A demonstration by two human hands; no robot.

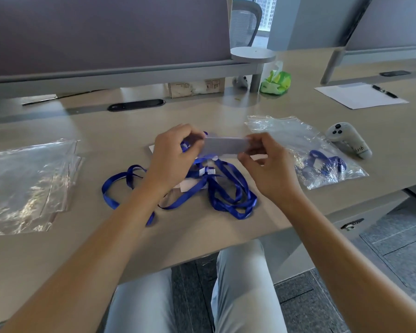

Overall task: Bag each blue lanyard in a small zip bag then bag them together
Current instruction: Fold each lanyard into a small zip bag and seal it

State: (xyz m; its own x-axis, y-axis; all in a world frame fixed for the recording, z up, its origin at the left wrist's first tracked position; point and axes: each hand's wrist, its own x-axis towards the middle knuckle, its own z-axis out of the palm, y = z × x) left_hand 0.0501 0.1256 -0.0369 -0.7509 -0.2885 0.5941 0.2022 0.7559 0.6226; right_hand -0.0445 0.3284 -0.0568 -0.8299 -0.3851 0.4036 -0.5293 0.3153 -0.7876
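Note:
Blue lanyards (228, 191) lie tangled in loops on the desk in front of me. My left hand (173, 157) and my right hand (267, 164) hold a small clear badge holder (223, 145) between them, each pinching one end just above the lanyards. A strap hangs from the holder down to the pile. On the right a large clear zip bag (286, 131) holds a bagged blue lanyard (322, 162). Several clear zip bags (24, 179) are stacked flat at the left.
A grey handheld controller (348, 140) lies right of the large bag. Further back are a green tissue pack (275, 82), a paper sheet (358, 94) with a pen (384, 91), and a partition post (255, 75). The desk's front edge (202, 255) is close to my lap.

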